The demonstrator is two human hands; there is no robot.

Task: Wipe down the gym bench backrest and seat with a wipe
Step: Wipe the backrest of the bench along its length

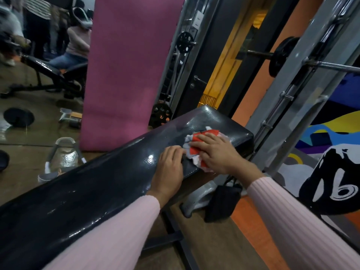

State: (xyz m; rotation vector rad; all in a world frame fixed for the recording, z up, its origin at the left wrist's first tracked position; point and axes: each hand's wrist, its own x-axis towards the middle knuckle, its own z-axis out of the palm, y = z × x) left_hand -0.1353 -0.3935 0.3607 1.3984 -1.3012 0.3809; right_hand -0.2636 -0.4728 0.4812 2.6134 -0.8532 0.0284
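Observation:
A long black padded gym bench runs from the lower left up to the centre right, its surface shiny. A crumpled red, white and grey wipe lies on the pad near the bench's far end. My right hand lies flat on the wipe with straight fingers, pressing it onto the pad. My left hand rests on the pad just left of the wipe, fingers bent at the tips and touching the cloth's edge. Both arms wear pink ribbed sleeves.
A pink mat leans upright behind the bench. A mirror on the left reflects another bench and people. A grey rack post with a barbell stands to the right. A black bag hangs under the bench.

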